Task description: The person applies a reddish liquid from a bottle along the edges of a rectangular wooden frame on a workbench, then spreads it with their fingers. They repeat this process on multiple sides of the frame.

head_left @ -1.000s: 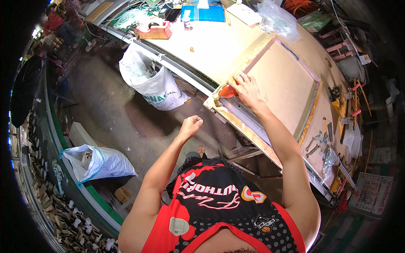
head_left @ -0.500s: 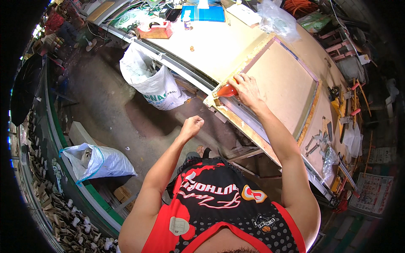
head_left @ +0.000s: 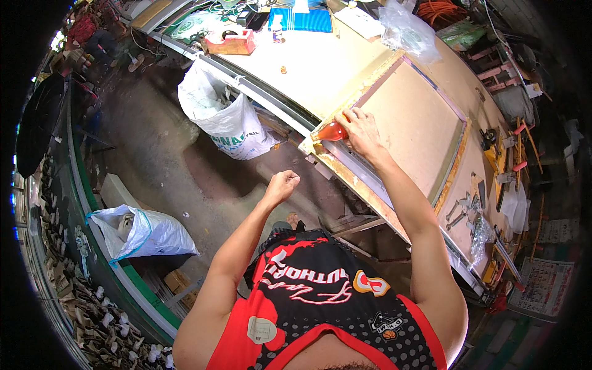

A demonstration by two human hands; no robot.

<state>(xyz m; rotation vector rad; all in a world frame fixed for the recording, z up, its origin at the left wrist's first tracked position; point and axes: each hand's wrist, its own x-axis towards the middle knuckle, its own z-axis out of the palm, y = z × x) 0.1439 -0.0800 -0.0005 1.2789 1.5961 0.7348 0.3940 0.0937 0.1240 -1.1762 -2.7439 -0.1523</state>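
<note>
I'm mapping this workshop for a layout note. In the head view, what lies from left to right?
Tied white sack on the floor → open white bag → left hand, a fist → right hand → framed board → wrenches.

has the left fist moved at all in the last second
No. The left hand, closed in a fist, hangs at the same spot relative to the white sack and the table's near corner.

— What lies on the floor?
— A white sack leans against the bench; another sack sits lower left.
— And on the bench?
— A tape dispenser; a blue mat; crumpled clear plastic.
</note>
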